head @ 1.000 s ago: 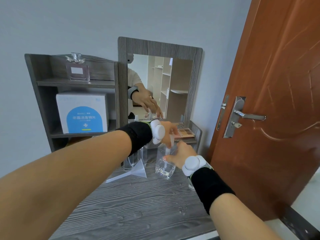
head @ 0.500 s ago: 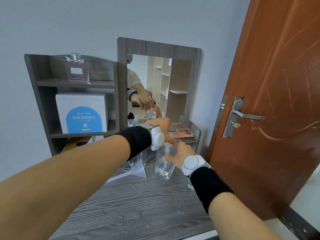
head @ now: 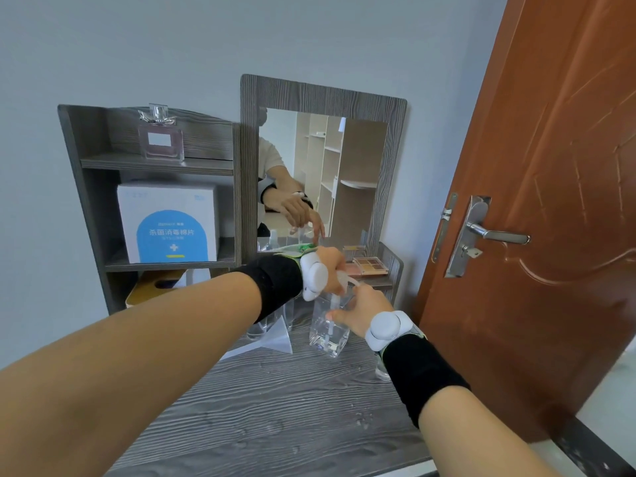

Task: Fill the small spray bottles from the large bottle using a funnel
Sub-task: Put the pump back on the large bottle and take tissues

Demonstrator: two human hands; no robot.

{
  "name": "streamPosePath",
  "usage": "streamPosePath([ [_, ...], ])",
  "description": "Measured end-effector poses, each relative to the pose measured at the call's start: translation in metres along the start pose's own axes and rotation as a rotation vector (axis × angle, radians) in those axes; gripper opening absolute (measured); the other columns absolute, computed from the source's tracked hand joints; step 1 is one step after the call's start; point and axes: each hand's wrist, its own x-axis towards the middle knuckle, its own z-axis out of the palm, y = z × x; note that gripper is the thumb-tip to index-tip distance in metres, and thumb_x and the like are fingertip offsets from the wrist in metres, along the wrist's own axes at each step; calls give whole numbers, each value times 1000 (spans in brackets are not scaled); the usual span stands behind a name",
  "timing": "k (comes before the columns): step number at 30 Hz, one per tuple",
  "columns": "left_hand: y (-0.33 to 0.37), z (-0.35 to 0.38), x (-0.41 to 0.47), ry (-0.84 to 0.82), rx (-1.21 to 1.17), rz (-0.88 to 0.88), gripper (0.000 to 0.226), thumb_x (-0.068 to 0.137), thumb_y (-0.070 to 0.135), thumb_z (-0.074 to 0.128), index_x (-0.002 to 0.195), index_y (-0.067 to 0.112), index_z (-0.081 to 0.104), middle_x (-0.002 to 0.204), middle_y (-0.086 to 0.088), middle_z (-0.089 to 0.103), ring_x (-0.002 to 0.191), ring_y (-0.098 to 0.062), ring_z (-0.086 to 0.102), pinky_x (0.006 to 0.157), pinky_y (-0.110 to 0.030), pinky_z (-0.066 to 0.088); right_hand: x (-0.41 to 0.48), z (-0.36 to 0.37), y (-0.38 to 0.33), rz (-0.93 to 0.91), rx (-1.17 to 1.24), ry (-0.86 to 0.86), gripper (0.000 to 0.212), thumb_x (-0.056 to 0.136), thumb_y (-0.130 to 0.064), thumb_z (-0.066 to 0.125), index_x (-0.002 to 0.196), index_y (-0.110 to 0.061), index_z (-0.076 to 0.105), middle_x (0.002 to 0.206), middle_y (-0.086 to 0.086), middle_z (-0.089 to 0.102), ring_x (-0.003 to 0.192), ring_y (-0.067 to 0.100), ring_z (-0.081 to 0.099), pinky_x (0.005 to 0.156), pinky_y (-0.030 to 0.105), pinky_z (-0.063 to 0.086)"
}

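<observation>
Large bottle [head: 327,333] upright on table [head: 275,425], toward back. Left hand [head: 332,270] curled round pump top [head: 344,277]; right hand [head: 361,313] grips bottle's shoulder. Likely unscrewing pump: brace body firmly, twist top only, lift dip tube straight out. Funnel [head: 277,337] lies just beside, small spray bottles [head: 256,327] behind it. Both forearms outstretched, wrists converging over bottle.

The only writing I could read stood on the white box [head: 168,222] on the shelf [head: 158,164]: its blue arched label bore the white characters 杀菌消毒棉片, with a white plus sign and a short yellow bar below. The small lines just above and under the characters were too fine for me to read, as was the pale label on the perfume bottle [head: 160,141]
</observation>
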Motion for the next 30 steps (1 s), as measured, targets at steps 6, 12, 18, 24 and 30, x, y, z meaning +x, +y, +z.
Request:
streamPosePath([
  [6,-19,6,0,-24,-236,50,62,89,12,66,145,13,40,136,-8,55,118,-27,58,95,-29,45,2,-5,2,16,1,-28,49,69,-52,85,91,-18,58,88,1,67,72,15,60,59,28,45],
  [12,-32,15,13,80,-205,122,56,81,14,73,132,21,51,116,0,60,99,-21,60,87,-32,50,16,-6,-1,17,-6,-69,117,64,-51,88,149,-2,23,96,-4,65,86,15,60,56,19,41],
  [18,-38,16,21,34,-225,181,61,78,24,79,132,18,50,116,0,62,103,-24,61,88,-34,50,25,-7,-1,-7,-19,-102,88,60,-51,91,121,-12,42,92,-8,63,81,11,60,59,23,42],
  [24,-40,7,18,-85,-344,233,68,80,4,70,141,17,42,112,-2,63,97,-25,62,78,-29,52,21,-8,-5,43,31,-133,74,60,-47,91,105,-18,40,97,-5,61,82,14,59,71,34,51],
  [30,-39,-7,17,-89,-62,76,37,88,33,68,118,11,63,111,-8,67,97,-25,63,74,-30,45,20,-12,-12,81,68,-171,75,59,-46,91,105,-21,38,99,-6,60,86,20,64,76,43,54],
])
